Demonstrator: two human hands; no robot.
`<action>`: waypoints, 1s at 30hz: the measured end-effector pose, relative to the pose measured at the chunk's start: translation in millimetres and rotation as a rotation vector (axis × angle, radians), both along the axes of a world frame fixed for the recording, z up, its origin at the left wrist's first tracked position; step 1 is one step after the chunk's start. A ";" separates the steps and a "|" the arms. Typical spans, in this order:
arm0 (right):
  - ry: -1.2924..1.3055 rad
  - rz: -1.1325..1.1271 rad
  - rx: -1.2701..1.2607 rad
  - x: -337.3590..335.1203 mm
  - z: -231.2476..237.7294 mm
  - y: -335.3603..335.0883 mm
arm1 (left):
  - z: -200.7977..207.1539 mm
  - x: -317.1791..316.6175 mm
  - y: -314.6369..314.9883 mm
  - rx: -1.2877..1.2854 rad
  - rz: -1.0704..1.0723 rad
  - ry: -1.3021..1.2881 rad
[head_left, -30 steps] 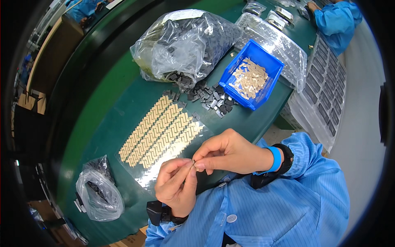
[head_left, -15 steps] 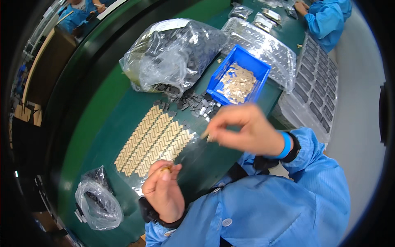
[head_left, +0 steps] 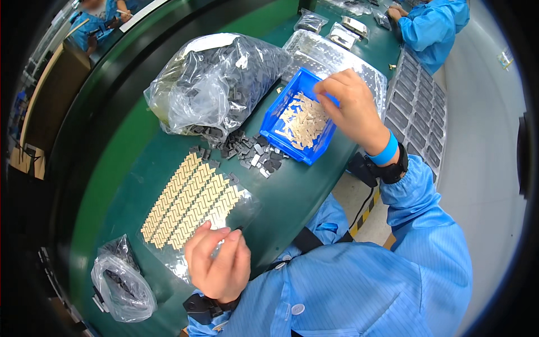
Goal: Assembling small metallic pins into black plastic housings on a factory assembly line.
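Note:
My left hand (head_left: 219, 264) is closed at the near edge of a herringbone array of small gold-tan pieces (head_left: 191, 202). Its fingertips are pinched together; a dark speck shows by them, too small to name. The array lies in bands on a clear plastic sheet (head_left: 163, 259). Above the right side of a blue bin (head_left: 283, 147) hangs my right hand (head_left: 353, 109), thumb and fingers drawn together. Whatever they may hold is hidden. Loose tan pieces (head_left: 303, 121) lie in a heap inside the bin. Small black pieces (head_left: 255, 153) are scattered between bin and array.
A large clear bag of black pieces (head_left: 208, 84) stands behind the array. At lower left sits a smaller open bag (head_left: 123, 286). Bubble wrap (head_left: 331, 53) lies behind the bin, and a tray stack (head_left: 418, 106) stands at right. Co-workers in blue sleeves (head_left: 426, 28) sit farther off.
My right hand has moved from beside the array up and right to the bin. The gold-coloured bit seen in my left fingertips no longer shows. The whole view has shifted slightly.

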State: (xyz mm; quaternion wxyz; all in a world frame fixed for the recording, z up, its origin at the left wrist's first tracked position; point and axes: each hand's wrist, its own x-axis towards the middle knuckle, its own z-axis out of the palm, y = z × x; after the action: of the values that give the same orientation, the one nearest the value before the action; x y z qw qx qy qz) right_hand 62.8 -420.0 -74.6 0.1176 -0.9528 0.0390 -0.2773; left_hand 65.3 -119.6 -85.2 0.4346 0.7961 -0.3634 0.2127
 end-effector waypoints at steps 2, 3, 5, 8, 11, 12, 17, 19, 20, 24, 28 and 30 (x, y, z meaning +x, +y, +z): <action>-0.183 0.051 -0.048 -1.2 4.7 9.4 | 0.7 1.1 -1.5 0.120 -0.067 -0.229; -0.099 0.166 0.202 -4.1 5.5 19.9 | -0.2 1.0 -2.7 0.138 -0.073 -0.277; 0.139 0.454 0.677 -13.2 10.6 50.5 | 1.1 -1.4 -1.1 0.187 -0.103 -0.304; 0.450 0.734 1.043 -23.6 13.0 84.0 | 4.3 -4.3 -0.2 0.252 -0.165 -0.349; 0.604 0.777 1.149 -24.2 8.8 92.2 | 3.4 -5.1 0.4 0.298 -0.187 -0.389; 0.600 0.776 1.152 -24.5 5.2 94.2 | 2.0 -5.9 -0.1 0.298 -0.186 -0.395; 0.618 0.797 1.251 -24.1 -0.5 99.6 | 1.7 -6.9 -1.0 0.321 -0.195 -0.395; 0.528 0.807 1.197 -23.6 -2.4 98.6 | 1.9 -5.3 -3.4 0.334 -0.217 -0.382; 0.438 0.816 1.142 -23.2 -3.1 97.5 | 0.4 -4.4 -7.7 0.335 -0.216 -0.382; 0.219 0.551 1.017 -17.5 3.2 84.4 | -5.1 12.8 -22.6 0.314 -0.120 -0.089; 0.118 0.487 0.996 -26.0 -1.4 80.1 | -30.3 43.2 -36.2 0.165 -0.008 0.173; 0.110 0.474 0.988 -30.4 -5.6 83.3 | -34.7 49.9 -44.0 0.284 -0.023 0.344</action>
State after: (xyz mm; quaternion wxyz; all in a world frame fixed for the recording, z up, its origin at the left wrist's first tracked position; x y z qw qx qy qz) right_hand 32.4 -336.7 -80.1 0.6077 -0.7801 -0.0451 -0.1419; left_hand 115.2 -163.5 -119.9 0.3761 0.8696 -0.3194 0.0156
